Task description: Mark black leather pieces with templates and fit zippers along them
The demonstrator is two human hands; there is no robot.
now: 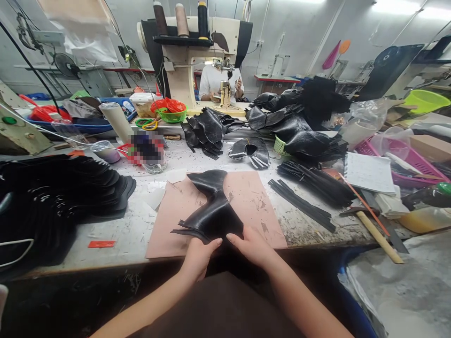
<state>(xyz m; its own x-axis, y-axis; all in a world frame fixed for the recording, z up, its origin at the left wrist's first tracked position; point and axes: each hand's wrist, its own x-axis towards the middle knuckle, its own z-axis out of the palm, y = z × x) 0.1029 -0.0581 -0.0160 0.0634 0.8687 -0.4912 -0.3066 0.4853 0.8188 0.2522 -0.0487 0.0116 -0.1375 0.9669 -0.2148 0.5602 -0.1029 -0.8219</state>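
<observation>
A black leather shoe upper (214, 209) lies over a pink mat (260, 202), its near edge at the front of the bench. My left hand (200, 253) grips that near edge on the left, thumb on top and fingers hidden beneath. On the right, my right hand (252, 244) pinches the same edge, its thumb pointing toward the left one. Thin black strips (188, 230) stick out from the upper's left side. Beyond the mat sits another black leather piece (248, 151) with pale strips along its edge.
Stacked black pieces (63, 197) cover the bench's left. Black strips (303, 204), a hammer (378, 234) and a notebook (368, 172) lie right. Leather pieces (207, 126) are piled before a sewing machine (176, 61). A person in a white top (209, 82) sits behind it.
</observation>
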